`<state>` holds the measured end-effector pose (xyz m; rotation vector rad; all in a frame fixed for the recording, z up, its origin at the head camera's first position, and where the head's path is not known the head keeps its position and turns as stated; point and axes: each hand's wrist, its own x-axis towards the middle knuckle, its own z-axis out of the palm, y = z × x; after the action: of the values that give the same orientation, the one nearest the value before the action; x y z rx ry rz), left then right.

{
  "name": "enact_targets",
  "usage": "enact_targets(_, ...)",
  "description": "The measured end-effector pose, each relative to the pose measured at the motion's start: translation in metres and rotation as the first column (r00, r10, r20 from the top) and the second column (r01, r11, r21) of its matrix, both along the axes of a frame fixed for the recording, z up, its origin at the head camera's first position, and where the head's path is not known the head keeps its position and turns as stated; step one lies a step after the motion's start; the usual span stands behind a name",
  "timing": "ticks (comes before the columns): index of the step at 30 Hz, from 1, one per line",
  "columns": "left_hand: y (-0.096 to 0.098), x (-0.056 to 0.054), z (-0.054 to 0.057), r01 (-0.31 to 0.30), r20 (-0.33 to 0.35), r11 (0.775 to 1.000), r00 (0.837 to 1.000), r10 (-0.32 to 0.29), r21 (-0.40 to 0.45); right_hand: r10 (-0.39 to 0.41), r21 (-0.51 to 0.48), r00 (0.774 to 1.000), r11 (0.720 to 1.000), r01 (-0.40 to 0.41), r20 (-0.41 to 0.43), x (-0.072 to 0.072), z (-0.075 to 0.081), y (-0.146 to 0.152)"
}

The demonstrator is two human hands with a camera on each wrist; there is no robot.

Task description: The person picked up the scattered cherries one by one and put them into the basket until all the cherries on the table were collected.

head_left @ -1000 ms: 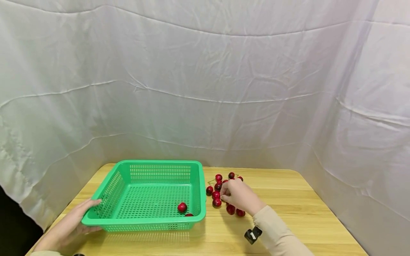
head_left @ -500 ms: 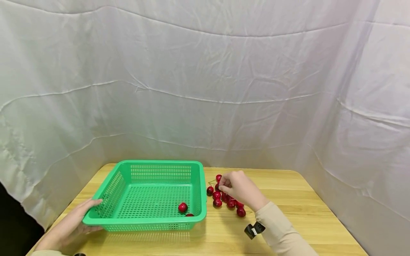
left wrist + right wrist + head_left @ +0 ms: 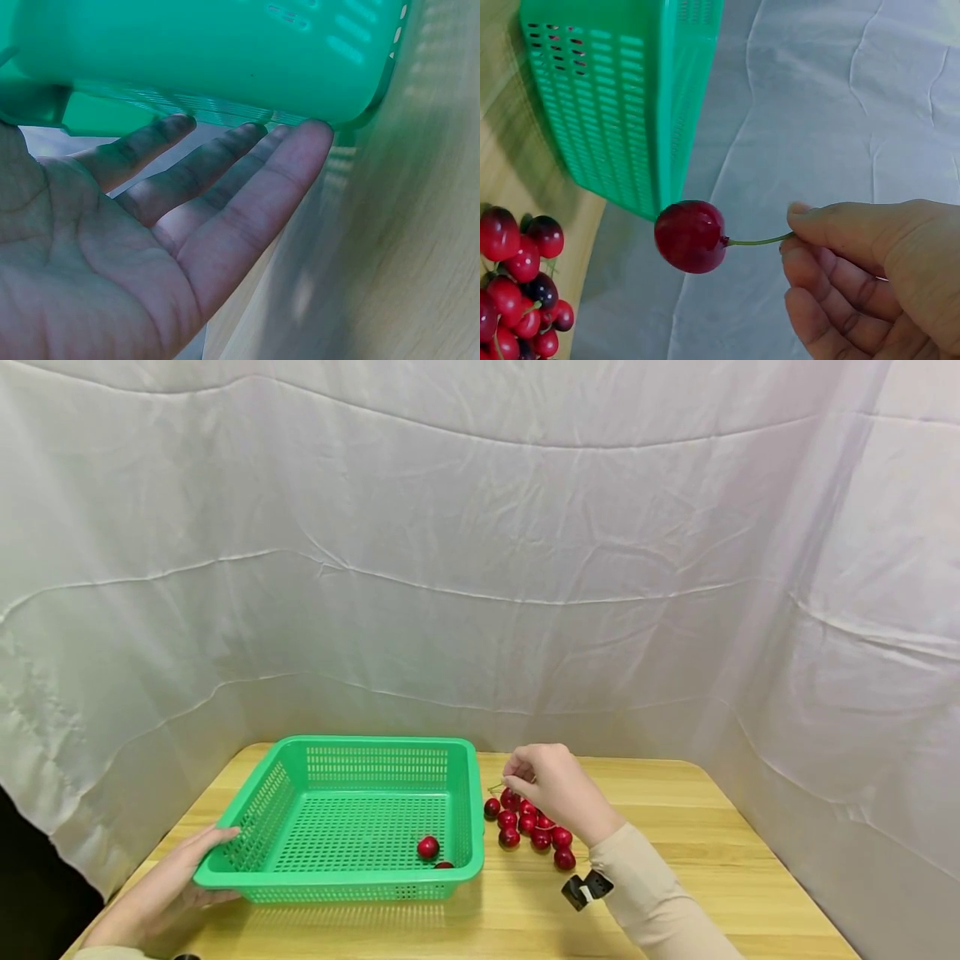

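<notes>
A green plastic basket with slotted walls stands on the table, two red cherries inside it. My left hand holds its near left corner, thumb over the rim; in the left wrist view the fingertips touch the outer wall. Right of the basket, my right hand pinches a green stem between thumb and forefinger. A dark red cherry hangs from that stem, raised above the table. Below the right hand lies a cluster of cherries, some with stems; the hand hides part of it.
The basket's right wall stands close left of the cherry cluster. A wooden table extends to the right. White cloth hangs behind the table and at both sides.
The right hand has risen from the cluster and moved slightly toward the back, lifting one cherry by its stem. More of the remaining cherries show. The left hand and basket stay put.
</notes>
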<state>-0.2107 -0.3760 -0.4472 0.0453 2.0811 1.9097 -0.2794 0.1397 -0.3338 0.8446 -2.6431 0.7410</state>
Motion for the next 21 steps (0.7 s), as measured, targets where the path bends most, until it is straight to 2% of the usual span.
enact_targets(5, 0.0, 0.0, 0.0, 0.0, 0.0, 1.0, 1.0, 0.0, -0.003, 0.004, -0.032, 1.0, 0.999, -0.005, -0.016, 0.001, 0.005, -0.008)
enact_targets(10, 0.0, 0.001, 0.0, 0.002, -0.002, 1.0, 1.0, -0.002, 0.003, 0.02, -0.07, 1.0, 0.997, -0.019, 0.008, 0.002, 0.007, -0.018)
enact_targets(14, 0.0, 0.001, -0.001, 0.002, -0.004, 1.0, 1.0, -0.002, 0.011, 0.037, -0.077, 0.999, 0.996, -0.035, 0.014, -0.001, 0.004, -0.025)
enact_targets(21, 0.002, 0.0, 0.0, -0.026, -0.003, 0.999, 1.0, 0.026, -0.026, 0.05, -0.097, 0.998, 0.994, -0.047, 0.028, -0.005, -0.004, -0.037)
